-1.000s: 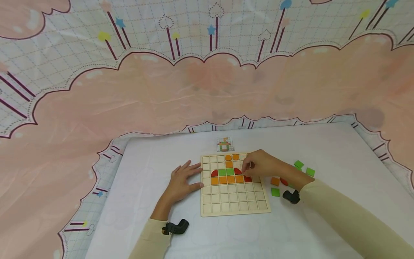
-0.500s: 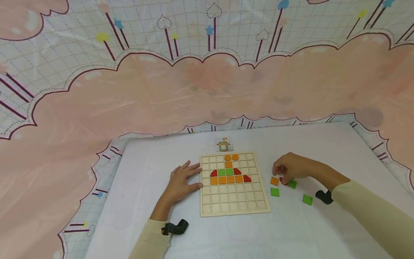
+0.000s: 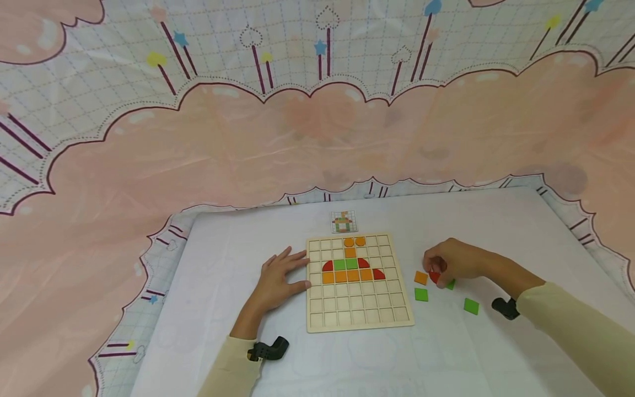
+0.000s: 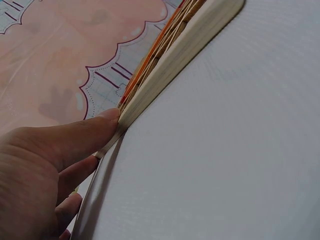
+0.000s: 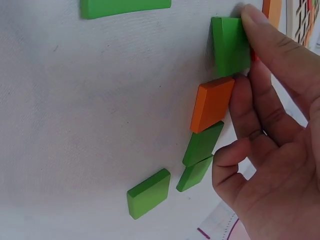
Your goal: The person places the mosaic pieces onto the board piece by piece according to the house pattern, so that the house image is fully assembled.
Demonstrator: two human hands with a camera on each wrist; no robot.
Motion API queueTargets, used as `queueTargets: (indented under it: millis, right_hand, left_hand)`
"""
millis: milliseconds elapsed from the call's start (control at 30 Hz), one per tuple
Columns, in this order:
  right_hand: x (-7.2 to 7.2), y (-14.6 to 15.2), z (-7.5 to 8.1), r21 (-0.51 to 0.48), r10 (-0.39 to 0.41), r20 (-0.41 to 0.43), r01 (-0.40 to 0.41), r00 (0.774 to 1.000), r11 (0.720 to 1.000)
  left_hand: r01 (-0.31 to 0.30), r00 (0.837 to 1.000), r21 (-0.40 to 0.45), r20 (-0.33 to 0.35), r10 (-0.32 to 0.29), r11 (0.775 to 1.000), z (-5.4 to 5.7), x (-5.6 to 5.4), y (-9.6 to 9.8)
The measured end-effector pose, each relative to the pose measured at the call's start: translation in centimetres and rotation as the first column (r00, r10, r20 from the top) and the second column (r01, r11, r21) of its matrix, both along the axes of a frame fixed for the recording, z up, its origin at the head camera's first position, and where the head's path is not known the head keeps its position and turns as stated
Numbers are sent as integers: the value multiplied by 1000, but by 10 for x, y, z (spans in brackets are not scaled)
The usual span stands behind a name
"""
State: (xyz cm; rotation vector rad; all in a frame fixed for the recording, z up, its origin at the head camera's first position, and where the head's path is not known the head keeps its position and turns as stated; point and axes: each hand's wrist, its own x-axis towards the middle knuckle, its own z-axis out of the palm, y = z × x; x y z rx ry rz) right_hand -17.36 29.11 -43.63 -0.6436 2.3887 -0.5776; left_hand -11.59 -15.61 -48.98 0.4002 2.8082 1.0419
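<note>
The wooden grid board [image 3: 360,318] lies in the middle of the table. Orange squares, green squares, orange discs [image 3: 349,242] and red quarter-round pieces [image 3: 328,266] fill some of its cells. My left hand [image 3: 279,278] rests against the board's left edge, fingers fairly straight; its thumb [image 4: 87,137] touches the rim in the left wrist view. To the right of the board, my right hand [image 3: 456,259] pinches a red piece [image 3: 434,277] between thumb and fingers, low at the table. Most of that piece is hidden. A green square [image 5: 232,47] lies right beside the thumb.
A small pattern card [image 3: 344,221] lies behind the board. Loose on the right are an orange square [image 3: 420,277], a green square [image 3: 421,295] and another green square [image 3: 472,306]. In the right wrist view an orange block [image 5: 212,105] and several green blocks [image 5: 149,194] lie near the fingers.
My right hand has left the board and moved right to the loose pieces, where its fingers have closed on a red one. The left hand has stayed at the board's edge.
</note>
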Motion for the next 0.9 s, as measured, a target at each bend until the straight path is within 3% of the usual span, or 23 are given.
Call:
queueTargets:
  millis: [400,900]
  right_hand:
    - [-17,-18,2,-154,-49,56,57,997,986]
    - [-26,-123,-1,-318,29,80,-2,996,948]
  left_hand:
    - [-5,1000,-9,-3,5,1000,-3,1,-4]
    - [-4,1000,-9,-22,4,1000,-3,0,0]
